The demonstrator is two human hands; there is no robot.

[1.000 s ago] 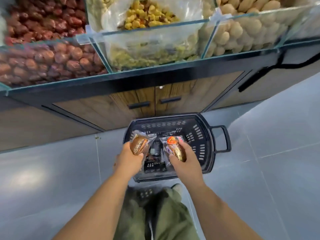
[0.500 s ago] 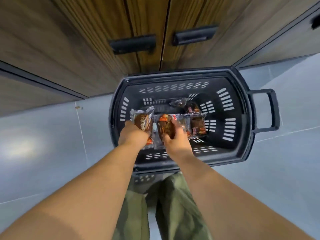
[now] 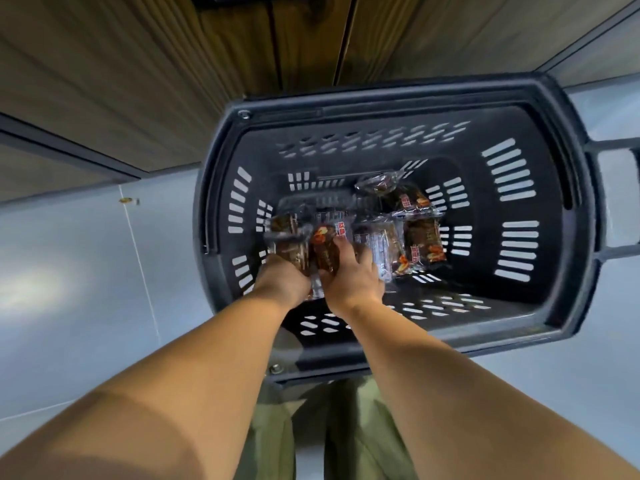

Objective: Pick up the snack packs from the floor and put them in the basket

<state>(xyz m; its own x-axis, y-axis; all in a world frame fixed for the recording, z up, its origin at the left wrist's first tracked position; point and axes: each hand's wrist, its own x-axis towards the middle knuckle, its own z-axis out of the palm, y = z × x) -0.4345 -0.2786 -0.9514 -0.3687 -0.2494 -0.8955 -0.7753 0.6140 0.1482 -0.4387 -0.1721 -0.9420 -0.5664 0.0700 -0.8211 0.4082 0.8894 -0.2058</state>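
Two snack packs are in my grasp, low inside the basket [image 3: 391, 109], toward its nine o'clock side. My left hand [image 3: 282, 280] is closed around a clear-wrapped brown snack pack [image 3: 289, 242], and my right hand [image 3: 349, 278] grips a second snack pack [image 3: 325, 247] with an orange and red print, its fingers curled over the wrapper's three o'clock edge. The two packs touch each other side by side, and my hands press together just below them at six o'clock. Whether the packs already rest on the basket floor I cannot tell, since my hands cover their lower ends. At three o'clock from my right hand, more packs lie on the bottom: one striped clear wrapper [image 3: 381, 247] just beside my fingers, then a darker pack [image 3: 424, 240] with red labels touching it. At one o'clock from those, two further packs [image 3: 408, 200] overlap near the far wall, the farthest one [image 3: 375, 183] small and glossy. The basket is black plastic with slotted walls, and its handle [image 3: 620, 202] juts out at three o'clock. It stands on a pale grey tiled floor [image 3: 86, 271], right against a wooden cabinet [image 3: 138, 81] at twelve o'clock. My bare forearms reach in over the near rim at six o'clock, and my green trousers [image 3: 270, 441] show below it.
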